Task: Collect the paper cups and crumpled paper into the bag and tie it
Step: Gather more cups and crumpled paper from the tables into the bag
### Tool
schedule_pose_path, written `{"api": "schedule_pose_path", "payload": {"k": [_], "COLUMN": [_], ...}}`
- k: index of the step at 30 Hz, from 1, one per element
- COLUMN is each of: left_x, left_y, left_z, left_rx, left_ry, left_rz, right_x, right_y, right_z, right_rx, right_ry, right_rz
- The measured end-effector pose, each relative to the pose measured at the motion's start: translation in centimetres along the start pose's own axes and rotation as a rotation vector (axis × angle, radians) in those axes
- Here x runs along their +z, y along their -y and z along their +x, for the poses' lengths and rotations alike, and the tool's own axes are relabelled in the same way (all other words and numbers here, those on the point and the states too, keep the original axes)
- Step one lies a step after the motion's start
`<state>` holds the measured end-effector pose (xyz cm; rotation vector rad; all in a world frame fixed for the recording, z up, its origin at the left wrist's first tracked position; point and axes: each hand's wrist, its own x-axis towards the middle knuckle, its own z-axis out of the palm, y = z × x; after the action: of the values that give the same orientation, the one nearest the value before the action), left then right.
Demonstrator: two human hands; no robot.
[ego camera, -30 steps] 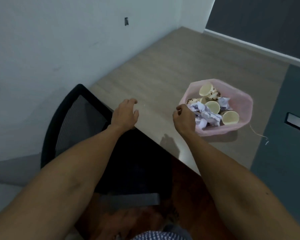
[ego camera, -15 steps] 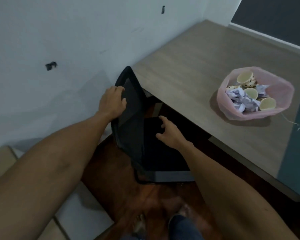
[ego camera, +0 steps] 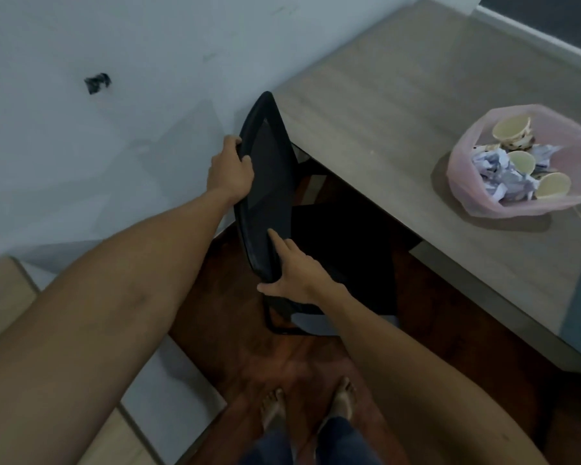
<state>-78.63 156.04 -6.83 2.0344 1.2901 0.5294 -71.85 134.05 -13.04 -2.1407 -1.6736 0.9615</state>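
A pink plastic bag [ego camera: 463,169] stands open on the grey table [ego camera: 399,105] at the right. Inside it lie cream paper cups [ego camera: 552,185] and crumpled white paper [ego camera: 503,176]. Both hands are well left of the bag, on a black mesh chair [ego camera: 269,182] tucked at the table's edge. My left hand [ego camera: 230,169] grips the upper left side of the chair's backrest. My right hand [ego camera: 292,266] holds the backrest's lower corner, thumb under, fingers flat on the mesh.
A white wall [ego camera: 114,95] runs along the left, close behind the chair. The floor [ego camera: 433,313] under the table is dark red-brown, and my bare feet [ego camera: 309,407] stand on it. A pale box edge [ego camera: 4,290] shows at the far left.
My view has drawn back from the table. My right hand went from the bag's rim to the chair seat, then to the backrest's lower corner. My left hand moved onto the backrest's side.
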Motion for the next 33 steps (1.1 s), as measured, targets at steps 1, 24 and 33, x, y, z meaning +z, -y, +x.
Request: {"api": "schedule_pose_path", "payload": {"k": [1, 24, 33], "left_x": [0.3, 6.7, 12.9], "left_y": [-0.1, -10.4, -15.6], "left_z": [-0.1, -6.4, -8.0], "left_rx": [-0.029, -0.347, -0.420], "left_ry": [-0.007, 0.281, 0.300], "left_rz": [-0.020, -0.345, -0.523], "right_x": [0.2, -7.4, -11.6], "right_y": [0.3, -13.2, -19.9], "right_z": [0.0, -13.4, -17.7], "right_rx": [-0.019, 0.232, 0.620], "right_ry": [-0.019, -0.201, -0.571], "right_rz": [-0.039, -0.066, 0.103]}}
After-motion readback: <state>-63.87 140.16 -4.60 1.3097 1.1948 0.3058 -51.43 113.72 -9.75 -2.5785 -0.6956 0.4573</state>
